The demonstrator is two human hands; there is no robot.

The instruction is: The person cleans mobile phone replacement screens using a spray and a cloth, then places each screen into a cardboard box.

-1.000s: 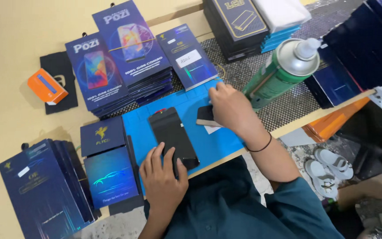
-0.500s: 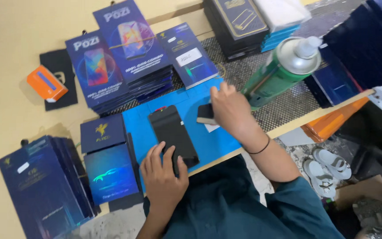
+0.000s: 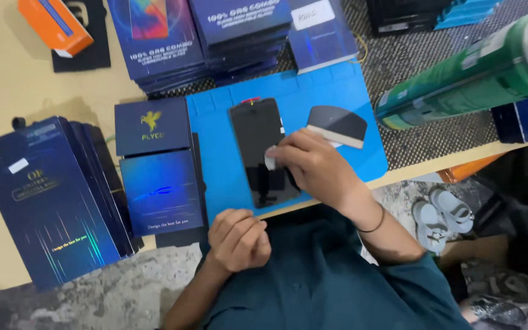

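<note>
A black phone (image 3: 256,137) lies face up on a blue work mat (image 3: 337,91). My right hand (image 3: 316,168) rests over the phone's lower right part and pinches a small white piece (image 3: 270,161) against the screen. My left hand (image 3: 239,238) is curled into a loose fist at the table's near edge, below the mat. It touches neither the phone nor the mat, and nothing shows inside it. A black scraper card with a pale edge (image 3: 337,124) lies on the mat just right of the phone.
A green spray can (image 3: 459,85) lies on the mesh pad at the right. Dark blue boxes (image 3: 157,165) sit left of the mat, with a leaning stack (image 3: 50,195) further left. More flat boxes (image 3: 215,30) are stacked behind. An orange box (image 3: 56,24) is at the far left.
My right hand has moved left from the scraper card onto the phone, now holding a white piece. My left hand has let go of the phone's near end and drawn back. The view has moved closer.
</note>
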